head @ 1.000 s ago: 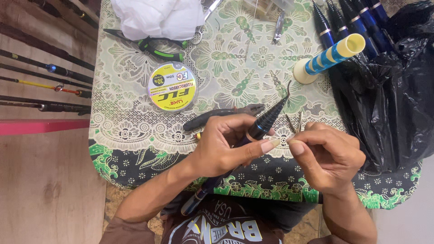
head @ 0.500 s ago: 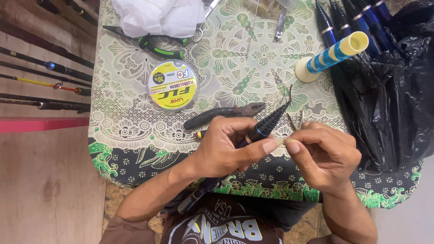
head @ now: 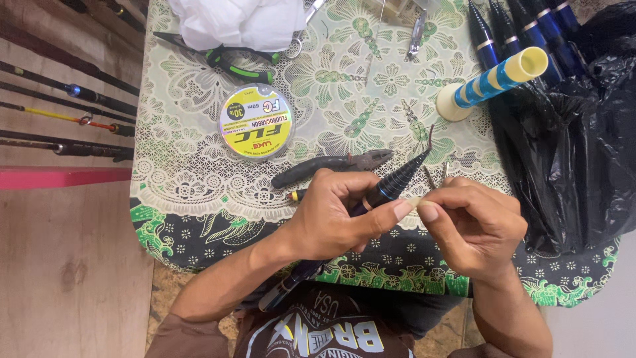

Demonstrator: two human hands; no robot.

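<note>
Over the last second the dark blue rod section in the left hand has tipped a little, its ribbed tip now pointing further up and to the right across the desk. The right hand has drawn in closer, so that its thumb and forefinger meet the left thumb at the small pale piece pinched between them. Both hands sit slightly lower in view.
</note>
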